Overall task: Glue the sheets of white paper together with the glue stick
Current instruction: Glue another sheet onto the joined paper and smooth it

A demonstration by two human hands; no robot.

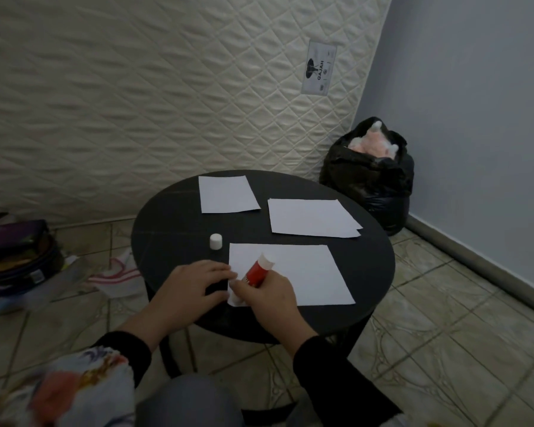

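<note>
Head view: round black table [167, 217] on a tiled floor [444, 349], quilted mattress [136, 103] leaning upright behind it, pale blue wall [475, 118] on the right; black bag [367, 186] with something pink showing at its mouth sits in the corner between mattress and wall. Cloth and a dark case lie on the floor at left. Three lots of white paper on the tabletop: far sheet [227, 194], right sheets [312, 217] with a second edge showing beneath, near sheet [305, 272] closest to the person. White cap [215, 241] stands upright just beside the near sheet's far-left corner. Right hand [264, 298] closed around a red glue stick [256, 272], its white end pointing up and away, the hand resting over the sheet's near-left corner. Left hand [191, 283] flat, fingers spread loosely, fingertips at the sheet's left edge, holding nothing
</note>
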